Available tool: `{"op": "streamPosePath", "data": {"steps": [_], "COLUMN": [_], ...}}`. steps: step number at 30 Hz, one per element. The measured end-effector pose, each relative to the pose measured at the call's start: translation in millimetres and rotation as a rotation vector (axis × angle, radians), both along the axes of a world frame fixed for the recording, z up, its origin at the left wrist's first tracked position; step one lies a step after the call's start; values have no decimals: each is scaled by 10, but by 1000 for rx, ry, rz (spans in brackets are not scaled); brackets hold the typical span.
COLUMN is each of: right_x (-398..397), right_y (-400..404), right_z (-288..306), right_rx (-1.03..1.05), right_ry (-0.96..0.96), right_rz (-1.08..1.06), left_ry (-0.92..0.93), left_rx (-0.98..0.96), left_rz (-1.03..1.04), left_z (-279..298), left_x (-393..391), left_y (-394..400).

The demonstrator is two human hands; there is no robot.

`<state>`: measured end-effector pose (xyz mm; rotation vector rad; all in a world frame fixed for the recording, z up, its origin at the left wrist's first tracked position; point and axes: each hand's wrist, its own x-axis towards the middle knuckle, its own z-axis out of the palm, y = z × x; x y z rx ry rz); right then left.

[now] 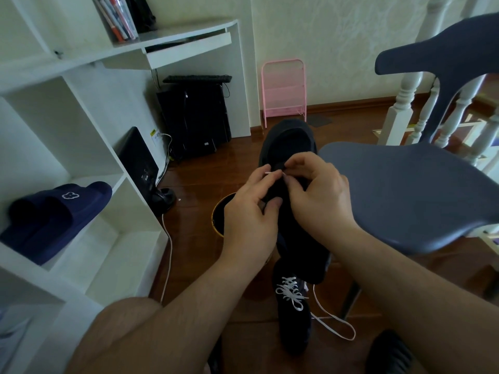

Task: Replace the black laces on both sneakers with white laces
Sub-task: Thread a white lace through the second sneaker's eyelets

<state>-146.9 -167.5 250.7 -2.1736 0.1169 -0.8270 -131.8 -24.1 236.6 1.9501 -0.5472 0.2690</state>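
A dark sneaker point(290, 147) is held up in front of me, toe pointing away. My left hand point(249, 211) grips its left side, fingers curled round the upper. My right hand point(318, 195) pinches the tip of a white lace point(273, 173) at an eyelet near the toe end. The rest of that white lace hangs down and loops on the floor point(334, 319). A second dark sneaker point(293, 314) stands on the floor below, laced with a white lace tied in a bow point(290, 291). No black lace is in sight.
A grey-blue chair point(410, 195) stands close on the right. White shelves point(81, 163) on the left hold navy slippers point(56, 217). A round dark container point(220, 217) sits on the wooden floor behind my left hand. A computer tower point(194, 117) and a pink rack point(283, 90) stand further back.
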Motion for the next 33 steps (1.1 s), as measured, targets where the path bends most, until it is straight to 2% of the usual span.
{"op": "streamPosePath", "data": {"steps": [3,10,13,17,19,23,27,29,31,33], "right_x": [3,-10,-36,0,-4,-43,-35,-22,1,12], "right_y": [21,-39,-57,-186,-257,-290,-260,-238,-273,-366], "right_z": [17,-22,-4,-44,-91,-127,-131,-181,-273,-367], "right_rx": [-55,-116,-124,-54,-36,-179,-474,-551,-543,-498], "right_ry": [14,-2,-48,284,342,309,373,444,515,610], "right_rz": [-23,-26,-40,-81,-72,-78,-146,-181,-208,-202], "left_ry": [103,136,218,181,217,338,324,277,305,394], "left_rx": [-103,-59,-161,-187,-174,-370,-395,-369,-546,-885], "left_rz": [1,77,106,113,87,122,180,206,226,264], "left_z": [-33,-40,7,91,102,141,215,284,374,497], "left_x": [-19,51,119,84,67,211,277,298,413,614], "left_y": [-44,-36,7,62,56,89,197,257,363,591]}}
